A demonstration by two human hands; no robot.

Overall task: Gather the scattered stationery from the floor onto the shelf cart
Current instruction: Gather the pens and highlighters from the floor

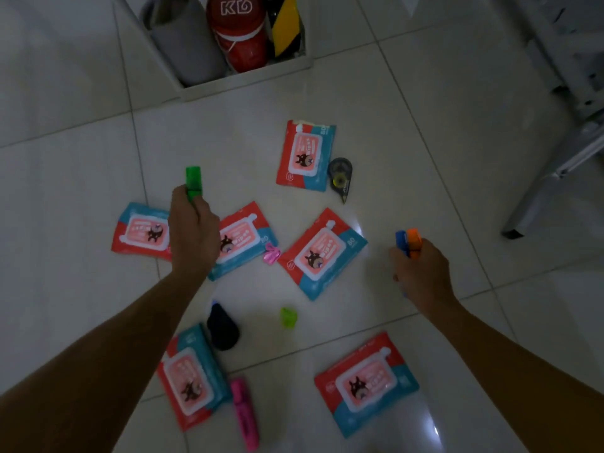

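- My left hand point(192, 223) reaches out over the pale tiled floor point(425, 158), its fingers point(199, 204) curled round a green plastic highlighter pen point(193, 183) that pokes up out of my fist.
- My right hand point(421, 273) grips two more stubby markers side by side, a blue one point(400, 241) and an orange one point(413, 241); holding several at once probably saves trips.
- The white shelf cart point(245, 83) stands ahead at the top of the view, well apart from both hands; its lowest tray holds a red tub point(240, 34) and a yellow-and-black roll point(284, 24).
- Scattered on the floor: a pink highlighter pen point(245, 413) near my left forearm, a dark rounded correction-tape dispenser point(340, 178), a black rounded object point(222, 328), a small green plastic piece point(288, 317) and a small pink clip point(272, 254).
- Six flat red-and-teal packs of wet wipes point(322, 253) lie spread around them.
- I judge the gathering only partly done, with both hands full and much left on the floor.
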